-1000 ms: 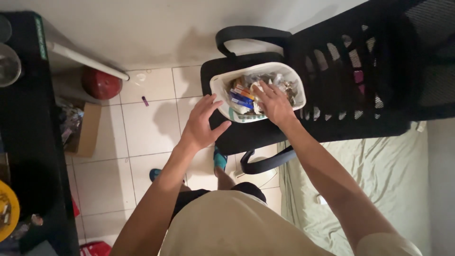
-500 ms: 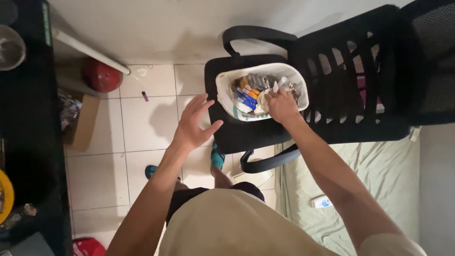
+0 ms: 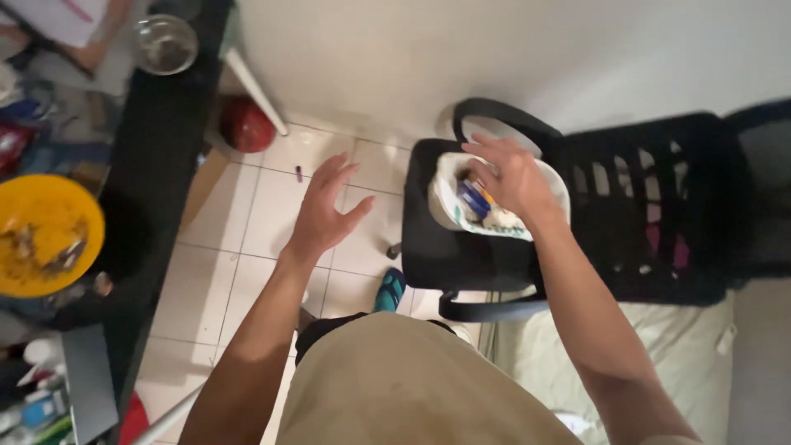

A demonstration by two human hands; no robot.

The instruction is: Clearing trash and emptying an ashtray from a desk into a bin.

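Note:
A white basin (image 3: 445, 202) full of small packets and tubes sits on the seat of a black office chair (image 3: 659, 206). My right hand (image 3: 511, 177) is spread over the basin's contents, fingers down among them; whether it grips anything is hidden. My left hand (image 3: 325, 210) hovers open above the tiled floor, left of the chair, holding nothing.
A black desk (image 3: 140, 189) runs down the left, bearing a yellow plate (image 3: 45, 235), a metal bowl (image 3: 165, 43) and clutter. A red ball (image 3: 245, 125) lies under it on the white tiles. Pale green bedding (image 3: 659, 363) lies at lower right.
The camera has swung left, so chair and basin now sit further right. My left hand has drawn away from the basin. My right hand stays in it.

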